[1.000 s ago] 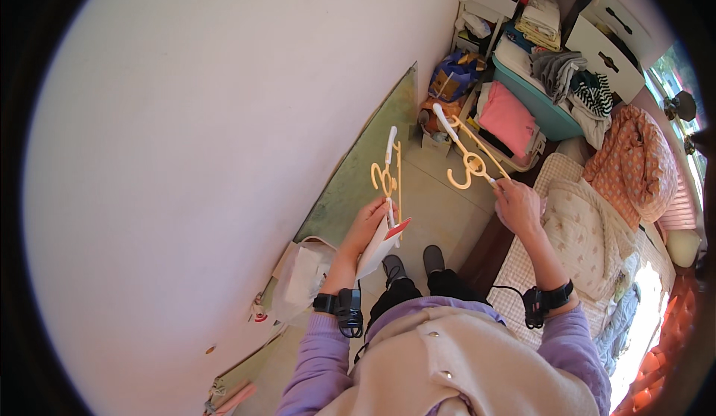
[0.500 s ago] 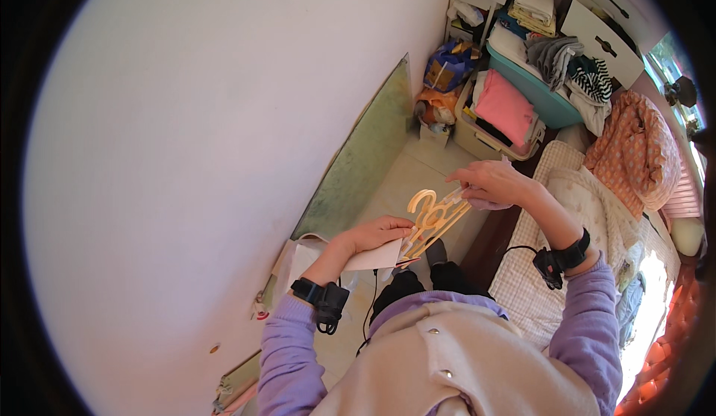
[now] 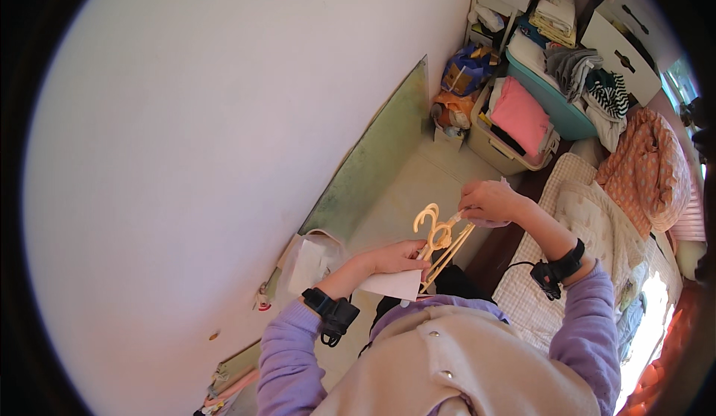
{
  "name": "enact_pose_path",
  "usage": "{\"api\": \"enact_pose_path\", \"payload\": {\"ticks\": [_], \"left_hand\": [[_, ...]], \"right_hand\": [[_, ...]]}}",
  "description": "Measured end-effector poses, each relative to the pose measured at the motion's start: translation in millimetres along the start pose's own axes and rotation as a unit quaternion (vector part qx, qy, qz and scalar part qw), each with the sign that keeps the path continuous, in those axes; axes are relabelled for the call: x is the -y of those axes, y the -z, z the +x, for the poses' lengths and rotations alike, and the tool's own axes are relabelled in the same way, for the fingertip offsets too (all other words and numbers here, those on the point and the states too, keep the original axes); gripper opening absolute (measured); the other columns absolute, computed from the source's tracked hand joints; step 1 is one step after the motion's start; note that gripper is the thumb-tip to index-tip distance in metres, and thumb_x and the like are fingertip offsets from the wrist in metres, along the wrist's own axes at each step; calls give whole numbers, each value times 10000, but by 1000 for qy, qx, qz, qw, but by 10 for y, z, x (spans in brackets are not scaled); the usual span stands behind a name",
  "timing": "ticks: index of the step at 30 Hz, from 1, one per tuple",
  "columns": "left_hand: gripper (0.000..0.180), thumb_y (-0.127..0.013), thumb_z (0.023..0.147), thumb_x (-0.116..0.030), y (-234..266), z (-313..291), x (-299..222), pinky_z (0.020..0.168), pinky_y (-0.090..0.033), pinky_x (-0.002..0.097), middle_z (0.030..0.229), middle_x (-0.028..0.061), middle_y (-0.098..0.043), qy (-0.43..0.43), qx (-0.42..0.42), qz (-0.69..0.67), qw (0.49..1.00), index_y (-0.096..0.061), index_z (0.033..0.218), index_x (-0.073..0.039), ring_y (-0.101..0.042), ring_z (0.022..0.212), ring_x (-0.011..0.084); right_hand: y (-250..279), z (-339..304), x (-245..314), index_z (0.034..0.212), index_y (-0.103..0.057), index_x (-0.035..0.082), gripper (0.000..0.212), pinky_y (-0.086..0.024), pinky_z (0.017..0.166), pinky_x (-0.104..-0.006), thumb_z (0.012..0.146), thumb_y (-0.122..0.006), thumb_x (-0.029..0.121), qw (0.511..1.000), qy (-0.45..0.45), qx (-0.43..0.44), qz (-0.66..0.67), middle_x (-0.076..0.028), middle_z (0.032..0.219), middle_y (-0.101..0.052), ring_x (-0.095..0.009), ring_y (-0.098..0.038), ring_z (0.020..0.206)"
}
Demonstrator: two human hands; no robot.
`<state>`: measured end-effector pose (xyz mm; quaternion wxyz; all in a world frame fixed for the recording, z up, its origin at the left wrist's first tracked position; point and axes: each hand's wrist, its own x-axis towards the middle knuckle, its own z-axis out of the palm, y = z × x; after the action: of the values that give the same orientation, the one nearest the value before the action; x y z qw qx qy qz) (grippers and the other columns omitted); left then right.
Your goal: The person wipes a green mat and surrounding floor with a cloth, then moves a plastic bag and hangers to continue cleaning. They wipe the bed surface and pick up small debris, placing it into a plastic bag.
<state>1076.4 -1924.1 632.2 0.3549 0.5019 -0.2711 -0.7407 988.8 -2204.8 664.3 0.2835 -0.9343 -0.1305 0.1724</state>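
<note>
Several yellow hangers (image 3: 440, 235) are bunched in front of my body, their hooks pointing up and away from me. My left hand (image 3: 399, 258) is closed on one side of them and also on a stiff white card (image 3: 395, 285), which lies under the fingers. At the hangers' right end, my right hand (image 3: 488, 198) is closed, pinching a thin pale lilac cloth (image 3: 489, 223) against the hanger arm. Part of the cloth sticks out below the palm. The fingertips of the right hand are partly hidden.
To my left is a white bag (image 3: 302, 259) by the wall. A bed with a checked cover (image 3: 526, 296) runs along my right. Ahead stand a beige bin (image 3: 496, 151) with a pink cloth (image 3: 520, 116), a teal bin (image 3: 548, 91) of clothes, and filled bags (image 3: 466, 69).
The right fingers, stretched out before, have curled in around the hanger end. The hangers and both hands have shifted slightly, and the white card has tilted down toward my body.
</note>
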Motion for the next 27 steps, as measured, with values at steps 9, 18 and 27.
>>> {"api": "enact_pose_path", "payload": {"ticks": [9,18,27], "left_hand": [[324,-629,912,-245,113,18,72,580,-440,249,804,-8,-598,7,41,112,993,-495,1149,-70,-522,656,64],[400,-682,875,-255,485,143,362,642,-470,251,859,25,-670,8,-82,163,983,-573,1204,-56,-581,714,81],[294,-620,916,-194,729,-38,454,646,-476,261,824,69,-700,-158,-567,73,805,-586,1173,-54,-609,691,110]], "right_hand": [[-188,-9,-164,1016,-685,82,273,-483,659,-413,787,-700,228,956,-24,246,158,-98,857,-684,-307,-646,804],[-214,-29,85,1138,-643,173,298,-495,649,-466,848,-610,232,984,-26,140,-103,-98,801,-662,-298,-653,810],[-84,323,-406,1098,-687,205,308,-509,720,-460,810,-605,276,978,-141,22,-154,-125,850,-637,-306,-641,904]]}}
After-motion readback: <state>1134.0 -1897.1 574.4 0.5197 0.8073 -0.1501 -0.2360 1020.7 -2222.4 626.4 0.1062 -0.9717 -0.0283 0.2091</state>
